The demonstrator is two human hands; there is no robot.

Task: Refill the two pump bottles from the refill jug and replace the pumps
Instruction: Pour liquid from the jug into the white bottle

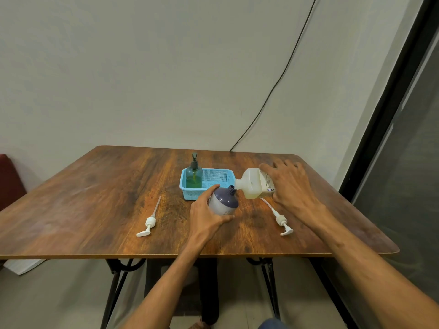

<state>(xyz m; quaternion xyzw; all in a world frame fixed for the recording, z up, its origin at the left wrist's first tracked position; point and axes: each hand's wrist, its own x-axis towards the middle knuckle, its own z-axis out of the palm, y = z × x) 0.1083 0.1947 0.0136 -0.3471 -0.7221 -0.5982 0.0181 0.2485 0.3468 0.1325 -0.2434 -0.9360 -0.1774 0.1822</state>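
Observation:
My left hand [206, 216] grips a purple and white pump bottle [223, 201] near the table's middle; its neck is open and leans to the right. My right hand [291, 184] holds the translucent refill jug [254, 184] tipped on its side, yellowish liquid inside, its spout right at the bottle's neck. Two white pumps lie on the table: one pump [148, 224] at the left, the other pump [281, 220] at the right under my right forearm. A green pump bottle [194, 174] with a dark pump stands in the blue basket [221, 176].
The wooden table [95, 198] stands against a pale wall, with a black cable [273, 91] running down behind it. A dark door frame rises at the right. Something red [9, 184] sits at the far left beside the table.

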